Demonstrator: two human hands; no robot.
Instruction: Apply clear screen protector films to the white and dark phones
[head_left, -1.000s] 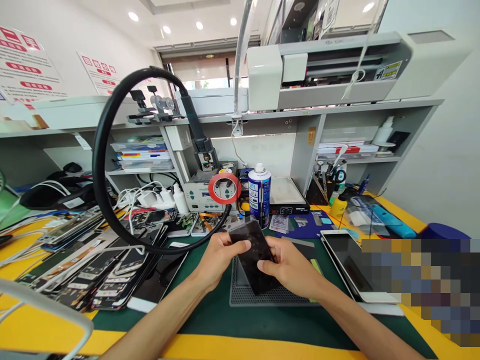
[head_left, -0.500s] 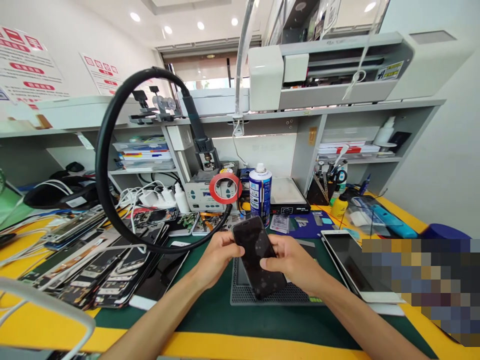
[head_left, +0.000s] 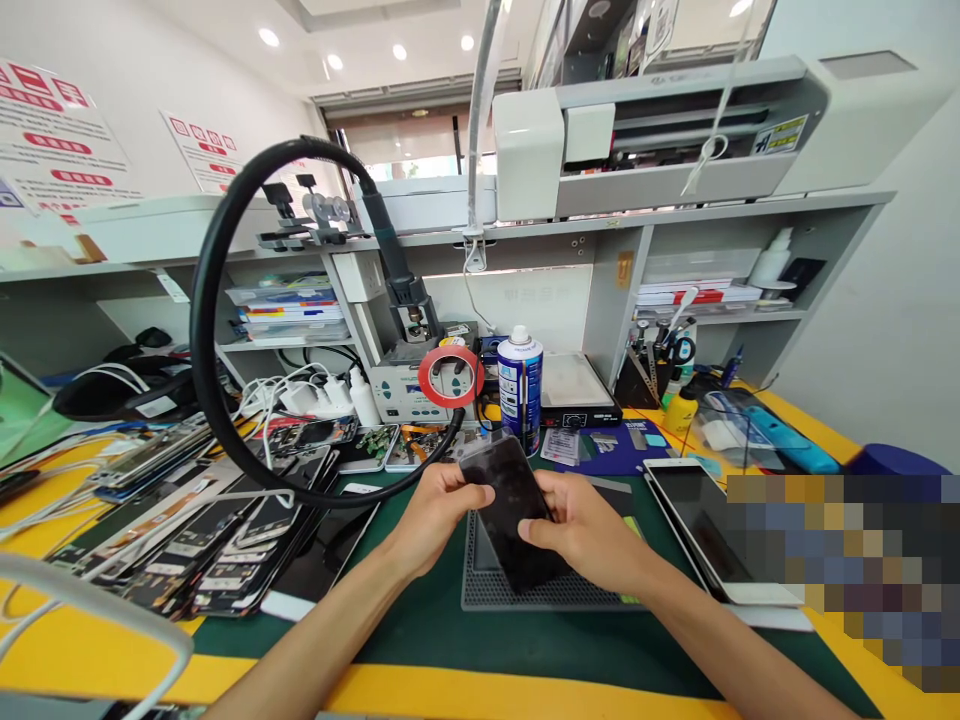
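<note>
A black smartphone (head_left: 510, 540) is held tilted between both hands, its dark, smudged face turned toward me. My left hand (head_left: 444, 515) grips its upper left edge, thumb lying on the glass and fingers behind. On the other side my right hand (head_left: 581, 520) holds the right edge, with the thumb pressed on the face near the middle. Below the phone lies a grey textured work mat (head_left: 540, 600), partly hidden by it, on a dark green mat (head_left: 420, 640).
Stacked phone parts (head_left: 247, 550) crowd the left. A black hose (head_left: 201, 330) loops from a rework station (head_left: 405, 395) hung with red tape (head_left: 426, 375). Behind the phone stands a blue-white spray can (head_left: 519, 385). A white tablet (head_left: 712, 530) lies right; a hot plate (head_left: 577, 390) sits behind.
The phone has turned slightly in my hands, and the light spots on its face look fainter. Both hands keep nearly the same place and hold.
</note>
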